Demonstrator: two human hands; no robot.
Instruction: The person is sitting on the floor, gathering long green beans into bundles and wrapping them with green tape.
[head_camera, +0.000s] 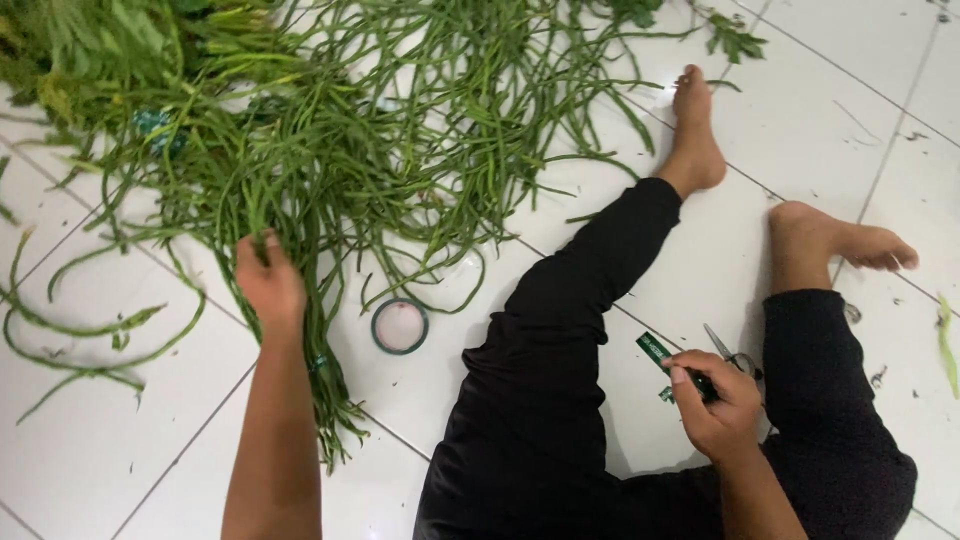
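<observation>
Head view shows a person seated on a white tiled floor (120, 440), legs in black trousers (560, 330) stretched far, feet bare. Left hand (268, 282) reaches into a large spread of long green beans (340, 150) at far left, fingers curled around a gathered bunch of them. Right hand (715, 400), near right, pinches a strip of green tape (655, 350) between thumb and fingers. Scissors (728, 352) lie on the tiles just beyond that hand. A roll of green tape (400, 326) rests flat on the floor between the beans and the left leg.
</observation>
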